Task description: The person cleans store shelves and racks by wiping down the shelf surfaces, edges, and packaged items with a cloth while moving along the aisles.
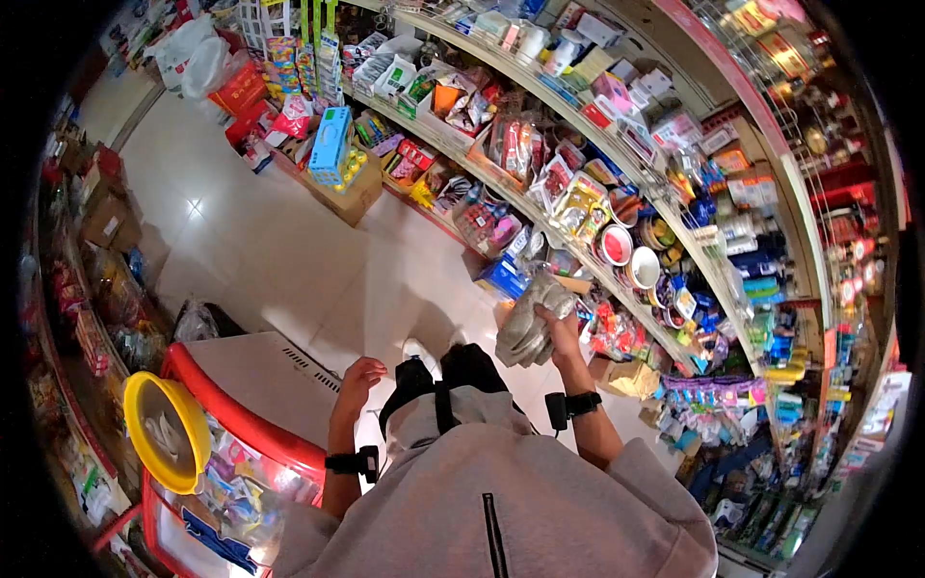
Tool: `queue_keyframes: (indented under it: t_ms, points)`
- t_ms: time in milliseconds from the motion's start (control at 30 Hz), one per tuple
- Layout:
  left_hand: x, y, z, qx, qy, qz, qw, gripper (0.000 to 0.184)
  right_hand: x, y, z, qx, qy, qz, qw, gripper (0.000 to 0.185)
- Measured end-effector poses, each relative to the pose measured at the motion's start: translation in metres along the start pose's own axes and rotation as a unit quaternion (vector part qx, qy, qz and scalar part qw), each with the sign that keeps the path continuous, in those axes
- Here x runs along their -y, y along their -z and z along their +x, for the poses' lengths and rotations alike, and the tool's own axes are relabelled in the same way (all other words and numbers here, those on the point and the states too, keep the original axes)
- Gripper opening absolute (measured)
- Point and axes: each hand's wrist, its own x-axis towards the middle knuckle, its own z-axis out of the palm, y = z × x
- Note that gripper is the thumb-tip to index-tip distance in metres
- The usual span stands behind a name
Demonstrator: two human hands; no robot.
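My right hand (559, 332) is closed on a bundle of grey gloves (525, 323), held in front of the lower shelf on the right. The thumb lies over the bundle, and the other fingers are mostly hidden. My left hand (363, 376) hangs above the floor beside my leg, its fingers curled in and nothing visible in them. Nearest to it is the white lid of a red-rimmed chest (270, 380). Close to the gloves, a white tub with red inside (615, 246) and another white tub (643, 268) stand on the shelf.
Shelves packed with goods curve along the right, with a shelf edge (540, 222) near my right arm. A yellow basin (198, 424) sits on the chest at left. A cardboard box (352, 193) with a blue package (330, 143) stands on the tiled floor (251, 231).
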Motion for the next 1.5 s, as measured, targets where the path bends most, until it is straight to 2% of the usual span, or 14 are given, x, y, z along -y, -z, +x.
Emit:
queue_keyframes:
  t_ms: [200, 267, 333, 400, 567, 700, 933, 1000, 1100, 1133, 1200, 1333, 1400, 1500]
  points:
    - [-0.010, -0.005, 0.031, -0.074, 0.013, -0.026, 0.997, 0.021, -0.006, -0.031, 0.117, 0.064, -0.030, -0.027, 0.997, 0.043]
    - [-0.020, -0.011, 0.034, -0.079, -0.067, -0.040, 0.994, 0.021, -0.009, -0.035, 0.168, 0.164, -0.033, -0.192, 0.967, 0.060]
    - [-0.025, -0.014, 0.040, -0.141, -0.024, -0.070, 0.987, 0.020, -0.009, -0.051, 0.217, 0.177, 0.037, -0.334, 0.925, 0.069]
    - [-0.013, -0.013, 0.043, -0.196, -0.073, -0.051, 0.976, 0.022, 0.030, -0.079, 0.227, 0.285, 0.265, -0.401, 0.829, 0.074]
    - [0.015, -0.016, 0.028, -0.329, 0.000, -0.040, 0.943, 0.021, 0.031, -0.124, 0.288, 0.375, 0.147, -0.586, 0.703, 0.094]
    - [0.026, -0.050, -0.001, -0.371, -0.025, -0.244, 0.896, 0.018, 0.036, -0.165, 0.307, 0.451, 0.165, -0.564, 0.672, 0.080]
    - [0.046, -0.071, -0.007, -0.445, 0.070, -0.272, 0.850, 0.024, 0.004, -0.284, 0.330, 0.599, 0.156, -0.537, 0.573, 0.077]
    - [0.056, -0.060, -0.005, -0.444, 0.011, -0.329, 0.834, 0.026, -0.011, -0.333, 0.325, 0.616, 0.128, -0.551, 0.548, 0.083]
    - [0.063, -0.023, -0.001, -0.467, -0.030, -0.348, 0.812, 0.041, -0.017, -0.408, 0.322, 0.621, 0.237, -0.568, 0.486, 0.091]
    - [0.060, -0.002, 0.004, -0.474, 0.015, -0.375, 0.796, 0.030, -0.019, -0.433, 0.318, 0.636, 0.244, -0.559, 0.473, 0.090]
    - [0.047, 0.040, 0.010, -0.479, 0.057, -0.411, 0.773, 0.040, 0.013, -0.493, 0.279, 0.643, 0.184, -0.577, 0.469, 0.086]
    - [0.012, 0.118, 0.023, -0.515, 0.028, -0.299, 0.803, 0.045, 0.001, -0.591, 0.280, 0.630, 0.201, -0.631, 0.405, 0.078]
    - [-0.007, 0.163, 0.022, -0.534, 0.011, -0.280, 0.798, 0.046, -0.014, -0.634, 0.289, 0.627, 0.305, -0.585, 0.413, 0.074]
    - [-0.028, 0.205, 0.036, -0.565, 0.003, -0.201, 0.800, 0.045, 0.004, -0.706, 0.260, 0.649, 0.275, -0.579, 0.410, 0.073]
